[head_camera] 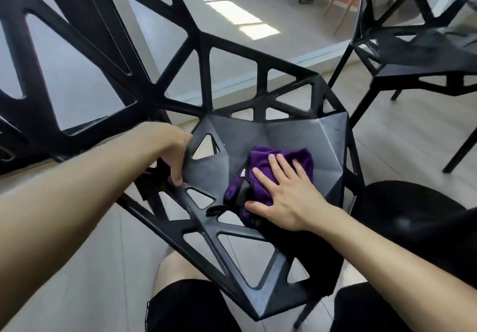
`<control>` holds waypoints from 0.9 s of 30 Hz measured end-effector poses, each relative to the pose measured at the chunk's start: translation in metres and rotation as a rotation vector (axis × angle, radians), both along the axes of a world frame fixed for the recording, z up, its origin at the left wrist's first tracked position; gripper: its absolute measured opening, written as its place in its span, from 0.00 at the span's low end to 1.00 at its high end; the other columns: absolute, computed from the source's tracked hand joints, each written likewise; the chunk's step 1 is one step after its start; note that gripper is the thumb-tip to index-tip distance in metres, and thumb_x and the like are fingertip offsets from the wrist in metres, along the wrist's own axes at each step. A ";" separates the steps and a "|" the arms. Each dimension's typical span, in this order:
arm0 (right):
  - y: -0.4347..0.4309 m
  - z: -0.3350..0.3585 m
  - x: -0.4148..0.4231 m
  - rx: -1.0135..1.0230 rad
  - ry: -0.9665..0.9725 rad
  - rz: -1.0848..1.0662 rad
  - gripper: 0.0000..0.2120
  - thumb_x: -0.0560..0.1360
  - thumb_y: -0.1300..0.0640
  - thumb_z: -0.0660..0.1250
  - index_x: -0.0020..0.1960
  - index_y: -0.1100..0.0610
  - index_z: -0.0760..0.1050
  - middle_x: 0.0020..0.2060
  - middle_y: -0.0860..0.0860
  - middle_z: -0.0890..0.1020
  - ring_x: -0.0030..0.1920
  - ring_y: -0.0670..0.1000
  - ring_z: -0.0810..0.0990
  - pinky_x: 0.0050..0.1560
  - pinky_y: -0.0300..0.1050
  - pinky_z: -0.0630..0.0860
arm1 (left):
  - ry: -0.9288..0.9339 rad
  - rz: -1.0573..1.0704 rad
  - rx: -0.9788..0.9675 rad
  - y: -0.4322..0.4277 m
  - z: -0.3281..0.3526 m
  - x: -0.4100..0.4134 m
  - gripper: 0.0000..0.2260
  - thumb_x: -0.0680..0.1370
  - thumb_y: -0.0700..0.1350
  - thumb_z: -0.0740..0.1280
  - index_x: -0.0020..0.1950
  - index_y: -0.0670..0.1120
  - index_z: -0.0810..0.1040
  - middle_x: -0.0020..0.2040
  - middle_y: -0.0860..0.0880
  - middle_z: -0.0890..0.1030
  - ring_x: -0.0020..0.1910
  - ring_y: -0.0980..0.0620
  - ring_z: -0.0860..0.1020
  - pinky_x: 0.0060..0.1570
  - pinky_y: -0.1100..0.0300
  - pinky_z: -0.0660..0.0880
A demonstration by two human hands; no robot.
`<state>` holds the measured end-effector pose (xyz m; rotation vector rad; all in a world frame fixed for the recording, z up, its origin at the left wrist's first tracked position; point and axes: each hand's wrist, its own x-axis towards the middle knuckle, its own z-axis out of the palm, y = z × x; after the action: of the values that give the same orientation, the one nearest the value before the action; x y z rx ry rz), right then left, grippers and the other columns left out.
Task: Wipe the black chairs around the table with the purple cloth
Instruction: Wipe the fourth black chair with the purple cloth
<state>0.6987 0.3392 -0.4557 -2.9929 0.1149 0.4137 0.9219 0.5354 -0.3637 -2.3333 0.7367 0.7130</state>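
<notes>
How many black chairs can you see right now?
2: the centre chair under the purple cloth, and the upper-right chair. The lattice at upper left may be a third.

Near black chair (258, 135): center frame, faceted matte seat, triangular cutouts along the rim, open lattice frame. Seat shows dull grey sheen. Purple cloth (260, 158): bunched, folded over itself, lying on the seat right of center, small white tag on its left edge. Second black chair (413, 53): upper right, same lattice design, standing apart.
</notes>
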 end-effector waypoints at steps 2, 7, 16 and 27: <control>0.000 -0.002 0.014 -0.010 -0.007 -0.033 0.50 0.75 0.18 0.45 0.87 0.44 0.39 0.84 0.59 0.33 0.84 0.58 0.29 0.82 0.63 0.32 | -0.046 -0.055 0.085 0.001 -0.001 0.006 0.57 0.56 0.72 0.83 0.79 0.50 0.69 0.65 0.51 0.82 0.70 0.44 0.78 0.79 0.43 0.64; 0.010 -0.021 0.107 -0.013 -0.089 -0.174 0.61 0.66 0.12 0.43 0.87 0.48 0.39 0.84 0.64 0.36 0.84 0.64 0.31 0.80 0.70 0.32 | -0.023 -0.047 0.081 -0.002 -0.017 0.013 0.46 0.55 0.70 0.85 0.64 0.46 0.82 0.51 0.49 0.85 0.53 0.44 0.84 0.60 0.52 0.81; 0.003 -0.029 0.164 0.039 -0.173 0.040 0.44 0.76 0.20 0.46 0.87 0.39 0.43 0.86 0.55 0.38 0.86 0.54 0.34 0.83 0.63 0.35 | 0.019 0.017 0.090 -0.010 -0.015 0.010 0.41 0.58 0.68 0.85 0.63 0.46 0.85 0.51 0.49 0.85 0.53 0.43 0.84 0.60 0.52 0.81; 0.030 -0.023 0.053 0.152 -0.094 0.190 0.34 0.83 0.31 0.47 0.86 0.37 0.46 0.86 0.45 0.42 0.85 0.46 0.36 0.84 0.58 0.34 | -0.165 -0.164 0.014 0.016 0.018 -0.005 0.50 0.65 0.67 0.82 0.82 0.54 0.68 0.69 0.49 0.80 0.70 0.44 0.76 0.72 0.50 0.71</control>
<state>0.7516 0.3695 -0.4783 -2.8752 -0.2021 0.2840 0.9171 0.5510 -0.3460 -2.2563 0.8331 0.4470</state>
